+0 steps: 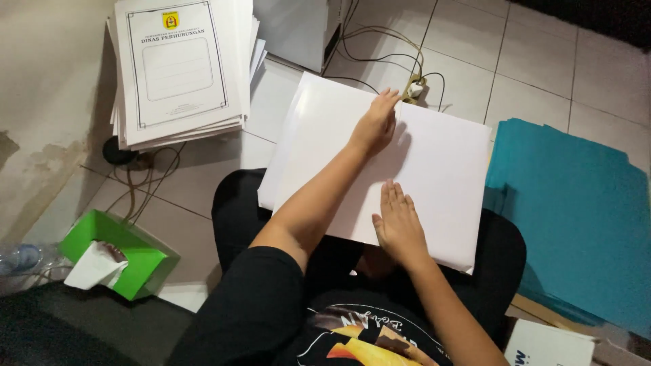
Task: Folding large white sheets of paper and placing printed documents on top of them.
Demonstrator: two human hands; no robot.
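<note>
**White sheets on lap, both hands flat**

- Left hand (375, 123): palm down, fingers together and extended, pressing the far part of the white sheets (441, 163); nothing pinched or clasped.
- Right hand (400, 227): open and flat, fingers spread slightly, resting on the near edge of the same sheets; no hold closed around anything.
- White sheets: large, blank, lying across the seated person's lap, tilted toward the tiled floor (529, 81); a second layer shows along the left edge.
- Printed stack (180, 68): white covers with a framed layout, on the floor at upper left, well apart.
- Teal sheets (576, 210): piled just beside the lap, to the right.
- Green tissue box (125, 254): lower left, tissue protruding.
- Cables and plug (413, 87): on the floor beyond the white sheets.
</note>
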